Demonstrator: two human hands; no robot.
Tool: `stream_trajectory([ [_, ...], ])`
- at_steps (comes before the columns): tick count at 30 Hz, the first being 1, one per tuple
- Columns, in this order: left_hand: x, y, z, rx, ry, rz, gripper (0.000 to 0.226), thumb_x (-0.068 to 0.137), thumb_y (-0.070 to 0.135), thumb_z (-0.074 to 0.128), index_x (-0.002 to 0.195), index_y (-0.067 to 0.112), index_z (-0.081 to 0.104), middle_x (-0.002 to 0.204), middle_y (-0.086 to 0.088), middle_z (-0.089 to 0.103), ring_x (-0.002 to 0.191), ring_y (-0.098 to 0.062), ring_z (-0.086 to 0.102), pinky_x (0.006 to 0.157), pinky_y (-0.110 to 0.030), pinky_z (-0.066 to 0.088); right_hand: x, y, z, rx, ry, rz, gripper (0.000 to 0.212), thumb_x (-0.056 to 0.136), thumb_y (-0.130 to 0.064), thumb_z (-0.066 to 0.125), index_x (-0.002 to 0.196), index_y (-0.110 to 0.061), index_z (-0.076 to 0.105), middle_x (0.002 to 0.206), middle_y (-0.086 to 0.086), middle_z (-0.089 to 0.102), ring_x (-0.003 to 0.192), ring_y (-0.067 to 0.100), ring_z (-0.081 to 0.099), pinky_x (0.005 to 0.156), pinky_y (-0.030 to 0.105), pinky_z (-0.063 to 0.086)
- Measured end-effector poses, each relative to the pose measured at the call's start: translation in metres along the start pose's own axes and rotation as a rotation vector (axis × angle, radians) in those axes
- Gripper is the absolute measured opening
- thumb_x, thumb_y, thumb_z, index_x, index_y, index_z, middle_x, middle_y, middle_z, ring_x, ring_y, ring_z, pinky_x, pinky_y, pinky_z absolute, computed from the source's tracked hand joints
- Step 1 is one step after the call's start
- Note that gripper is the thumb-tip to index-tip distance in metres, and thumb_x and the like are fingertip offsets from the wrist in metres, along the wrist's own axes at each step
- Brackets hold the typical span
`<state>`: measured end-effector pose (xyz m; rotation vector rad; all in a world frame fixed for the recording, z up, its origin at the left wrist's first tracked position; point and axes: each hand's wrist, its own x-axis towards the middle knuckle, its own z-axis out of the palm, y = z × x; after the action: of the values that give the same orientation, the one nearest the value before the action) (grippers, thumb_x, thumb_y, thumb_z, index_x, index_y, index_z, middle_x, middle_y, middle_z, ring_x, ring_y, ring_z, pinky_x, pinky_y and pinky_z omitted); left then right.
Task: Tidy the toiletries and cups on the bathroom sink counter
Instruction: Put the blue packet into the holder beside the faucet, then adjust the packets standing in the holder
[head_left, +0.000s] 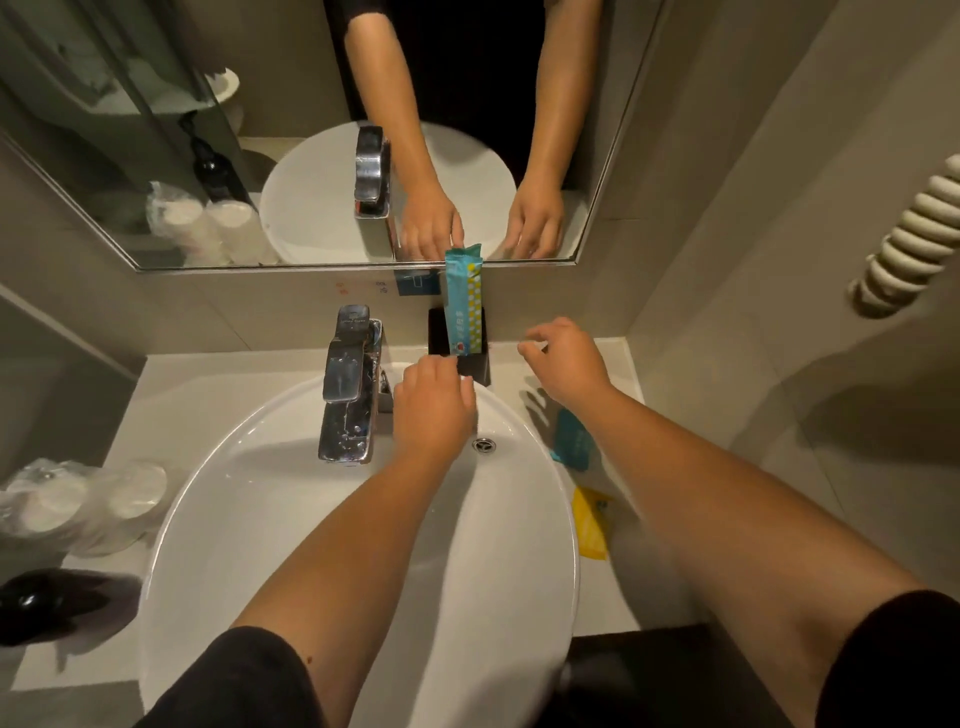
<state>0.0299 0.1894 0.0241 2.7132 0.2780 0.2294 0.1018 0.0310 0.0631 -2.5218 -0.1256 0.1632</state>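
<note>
A black holder box (477, 364) stands on the counter against the back wall, right of the tap. A tall teal-and-yellow packet (464, 304) stands upright in it, leaning on the mirror. My left hand (434, 410) rests against the front of the black box, fingers curled on its lower edge. My right hand (566, 361) hovers to the right of the box with fingers spread, holding nothing. A teal packet (570, 439) and a yellow packet (589, 525) lie on the counter right of the basin, partly under my right forearm.
The white oval basin (249, 493) fills the middle, with a chrome tap (350, 384) at its back. Plastic-wrapped cups (78, 501) and a dark pump bottle (47, 603) stand on the counter at left. A coiled white cord (914, 234) hangs on the right wall.
</note>
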Motion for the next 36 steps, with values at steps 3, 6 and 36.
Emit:
stream_trajectory([
  [3,-0.013,-0.014,0.003,0.116,-0.068,0.257,0.041,0.093,0.030,0.046,0.128,0.009,0.051,0.136,-0.012,0.050,0.129,-0.029,0.041,0.103,-0.043,0.034,-0.032,0.020,-0.002,0.010,0.046,0.063,0.030,0.095,-0.032,0.053,0.117,-0.017,0.065,0.126,0.003,0.056,0.099,0.023,0.061,0.088,0.033,0.049],
  [6,-0.012,-0.023,0.004,0.182,-0.147,0.390,0.052,0.096,0.036,0.042,0.141,0.008,0.039,0.150,-0.013,0.035,0.142,-0.031,0.025,0.114,-0.044,0.022,-0.064,0.045,0.000,0.011,0.089,0.180,0.026,0.096,-0.032,0.053,0.113,-0.019,0.066,0.125,0.001,0.056,0.100,0.023,0.061,0.080,0.027,0.047],
  [36,-0.016,-0.035,0.017,0.309,-0.238,0.528,0.063,0.096,0.041,0.033,0.144,0.000,0.035,0.152,-0.020,0.031,0.142,-0.036,0.024,0.114,-0.046,0.023,-0.057,0.086,0.033,0.580,0.108,0.654,0.013,0.079,-0.013,0.074,0.084,-0.015,0.061,0.088,0.006,0.062,0.081,0.025,0.061,0.067,0.031,0.052],
])
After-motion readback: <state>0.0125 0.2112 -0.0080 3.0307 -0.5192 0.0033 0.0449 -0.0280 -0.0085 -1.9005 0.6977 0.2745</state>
